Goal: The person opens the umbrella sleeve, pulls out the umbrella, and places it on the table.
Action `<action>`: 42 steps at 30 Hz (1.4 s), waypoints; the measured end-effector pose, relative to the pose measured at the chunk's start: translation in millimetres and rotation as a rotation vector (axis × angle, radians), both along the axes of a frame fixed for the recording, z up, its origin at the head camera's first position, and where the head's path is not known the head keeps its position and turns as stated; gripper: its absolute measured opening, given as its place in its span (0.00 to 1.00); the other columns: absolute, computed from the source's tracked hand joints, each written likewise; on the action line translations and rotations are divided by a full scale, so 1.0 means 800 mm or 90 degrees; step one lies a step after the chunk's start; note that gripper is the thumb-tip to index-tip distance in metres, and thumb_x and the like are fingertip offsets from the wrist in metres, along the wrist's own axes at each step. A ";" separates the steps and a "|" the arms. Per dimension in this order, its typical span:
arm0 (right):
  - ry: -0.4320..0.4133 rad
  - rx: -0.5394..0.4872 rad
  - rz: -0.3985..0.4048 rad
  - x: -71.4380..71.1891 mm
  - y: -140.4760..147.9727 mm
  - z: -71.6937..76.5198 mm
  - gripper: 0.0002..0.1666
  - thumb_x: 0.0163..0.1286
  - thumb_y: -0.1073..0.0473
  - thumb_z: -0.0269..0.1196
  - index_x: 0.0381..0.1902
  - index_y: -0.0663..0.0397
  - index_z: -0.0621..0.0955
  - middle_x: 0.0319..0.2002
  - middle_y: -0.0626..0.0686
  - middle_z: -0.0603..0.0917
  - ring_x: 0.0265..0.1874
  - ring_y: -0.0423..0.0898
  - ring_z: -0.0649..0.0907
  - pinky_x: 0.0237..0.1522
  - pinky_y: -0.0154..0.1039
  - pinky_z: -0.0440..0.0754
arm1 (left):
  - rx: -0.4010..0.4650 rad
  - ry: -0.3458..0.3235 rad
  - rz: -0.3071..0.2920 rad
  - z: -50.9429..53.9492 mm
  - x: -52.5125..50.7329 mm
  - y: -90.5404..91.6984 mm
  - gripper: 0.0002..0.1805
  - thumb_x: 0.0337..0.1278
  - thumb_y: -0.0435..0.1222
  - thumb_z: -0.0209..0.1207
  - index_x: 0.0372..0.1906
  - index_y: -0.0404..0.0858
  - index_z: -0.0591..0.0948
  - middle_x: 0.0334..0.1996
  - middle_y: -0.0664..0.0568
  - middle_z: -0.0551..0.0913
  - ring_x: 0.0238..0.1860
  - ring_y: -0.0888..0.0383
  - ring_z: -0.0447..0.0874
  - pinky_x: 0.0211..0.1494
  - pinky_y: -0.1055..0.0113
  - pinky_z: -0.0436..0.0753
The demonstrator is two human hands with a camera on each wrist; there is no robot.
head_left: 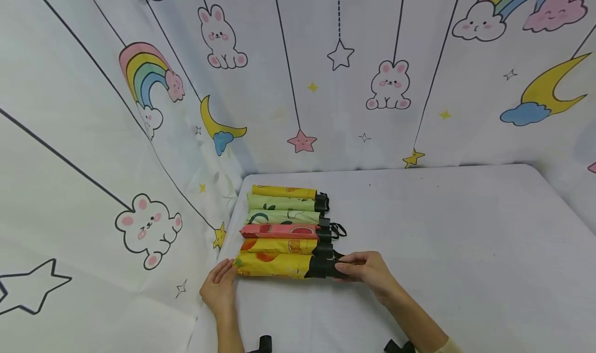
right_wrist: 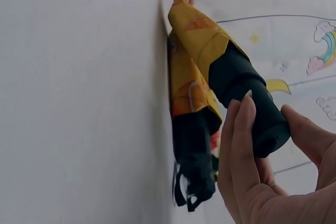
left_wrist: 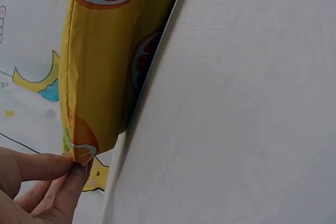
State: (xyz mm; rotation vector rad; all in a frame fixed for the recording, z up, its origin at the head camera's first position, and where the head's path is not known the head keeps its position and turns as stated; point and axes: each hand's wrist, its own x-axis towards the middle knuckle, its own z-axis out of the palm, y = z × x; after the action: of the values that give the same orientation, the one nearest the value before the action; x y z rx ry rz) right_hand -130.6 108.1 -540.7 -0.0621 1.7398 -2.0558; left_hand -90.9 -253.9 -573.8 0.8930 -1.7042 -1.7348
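Several folded umbrellas in printed fabric covers lie side by side at the left of the table. Nearest the person is a yellow umbrella (head_left: pixel 274 265) with orange-slice prints and a black handle (right_wrist: pixel 247 90). My left hand (head_left: pixel 220 287) pinches the tip of its cover between thumb and fingers, as the left wrist view shows closely. At the opposite end, my right hand (head_left: pixel 368 273) holds the black handle between thumb and fingers. In the right wrist view this umbrella appears raised from the table, beside another yellow umbrella (right_wrist: pixel 186 85) with a black strap.
Behind are a red umbrella (head_left: pixel 279 232), a light green umbrella (head_left: pixel 281 203) and others, their handles all to the right. The white table (head_left: pixel 442 239) extends right. A white curtain (head_left: pixel 70 197) with cartoon prints hangs left and behind.
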 end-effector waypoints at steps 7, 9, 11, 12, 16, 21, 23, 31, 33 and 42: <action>0.018 -0.002 0.011 0.001 0.017 0.002 0.24 0.67 0.65 0.73 0.51 0.82 0.82 0.44 0.62 0.87 0.36 0.59 0.92 0.46 0.47 0.90 | 0.001 -0.004 0.003 0.002 0.001 0.001 0.18 0.58 0.22 0.70 0.54 0.28 0.86 0.47 0.38 0.90 0.38 0.67 0.91 0.45 0.78 0.86; 0.020 -0.004 0.012 0.001 0.021 0.001 0.24 0.66 0.65 0.73 0.51 0.83 0.81 0.44 0.62 0.87 0.36 0.59 0.92 0.46 0.47 0.90 | -0.001 -0.006 0.002 0.003 0.001 0.001 0.18 0.59 0.24 0.71 0.54 0.28 0.86 0.47 0.37 0.90 0.37 0.66 0.91 0.45 0.78 0.86; 0.020 -0.004 0.014 0.001 0.025 0.001 0.24 0.66 0.65 0.73 0.51 0.83 0.81 0.44 0.62 0.87 0.37 0.59 0.92 0.47 0.47 0.90 | -0.001 -0.008 0.001 0.004 0.002 0.001 0.18 0.59 0.24 0.71 0.55 0.27 0.86 0.48 0.37 0.90 0.37 0.66 0.91 0.45 0.78 0.86; 0.019 -0.001 0.014 0.002 0.028 0.001 0.24 0.66 0.65 0.73 0.51 0.83 0.81 0.44 0.62 0.86 0.37 0.59 0.92 0.47 0.46 0.90 | -0.002 -0.009 0.001 0.004 0.002 0.001 0.19 0.59 0.24 0.71 0.55 0.27 0.85 0.48 0.37 0.90 0.37 0.66 0.91 0.45 0.78 0.85; 0.016 0.014 0.015 0.003 0.038 0.001 0.25 0.66 0.64 0.74 0.52 0.81 0.81 0.46 0.63 0.85 0.38 0.60 0.92 0.47 0.45 0.90 | 0.003 -0.015 0.000 0.006 0.002 0.000 0.19 0.60 0.24 0.70 0.57 0.28 0.85 0.49 0.37 0.89 0.39 0.66 0.91 0.46 0.78 0.85; 0.021 0.007 0.018 0.005 0.048 0.001 0.27 0.66 0.64 0.73 0.53 0.83 0.80 0.46 0.64 0.85 0.39 0.61 0.91 0.49 0.46 0.89 | 0.006 -0.021 -0.006 0.008 0.002 -0.001 0.20 0.61 0.25 0.70 0.58 0.28 0.84 0.51 0.37 0.89 0.40 0.65 0.91 0.46 0.78 0.85; 0.025 -0.003 0.019 0.006 0.051 0.002 0.27 0.66 0.65 0.73 0.54 0.85 0.79 0.46 0.64 0.85 0.39 0.60 0.91 0.49 0.47 0.89 | 0.004 -0.023 -0.006 0.008 0.002 -0.002 0.20 0.61 0.24 0.69 0.59 0.28 0.84 0.51 0.37 0.89 0.39 0.67 0.91 0.46 0.79 0.85; 0.039 -0.009 0.021 0.010 0.064 0.000 0.26 0.67 0.66 0.72 0.53 0.84 0.79 0.45 0.64 0.87 0.39 0.59 0.91 0.49 0.47 0.89 | 0.000 -0.021 0.006 0.004 0.003 -0.007 0.20 0.60 0.23 0.69 0.58 0.28 0.84 0.51 0.36 0.89 0.38 0.68 0.91 0.45 0.80 0.85; 0.039 -0.005 0.021 0.011 0.069 -0.001 0.24 0.67 0.66 0.72 0.53 0.83 0.81 0.46 0.64 0.87 0.39 0.60 0.91 0.49 0.47 0.89 | 0.003 -0.020 0.010 0.003 0.003 -0.008 0.20 0.60 0.22 0.68 0.58 0.28 0.84 0.51 0.36 0.89 0.38 0.68 0.91 0.45 0.79 0.85; 0.030 -0.003 0.008 0.012 0.089 -0.003 0.26 0.67 0.65 0.72 0.56 0.82 0.79 0.49 0.66 0.86 0.42 0.63 0.91 0.51 0.49 0.89 | 0.014 0.000 0.010 0.005 0.005 -0.008 0.21 0.58 0.23 0.70 0.58 0.27 0.84 0.49 0.39 0.90 0.40 0.65 0.92 0.46 0.77 0.86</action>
State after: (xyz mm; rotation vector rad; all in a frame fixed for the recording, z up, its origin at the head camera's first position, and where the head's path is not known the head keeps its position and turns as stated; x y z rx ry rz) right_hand -121.3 179.6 -542.8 -0.1235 1.7574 -2.0647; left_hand -87.3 -260.7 -569.8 0.9136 -1.6764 -1.7464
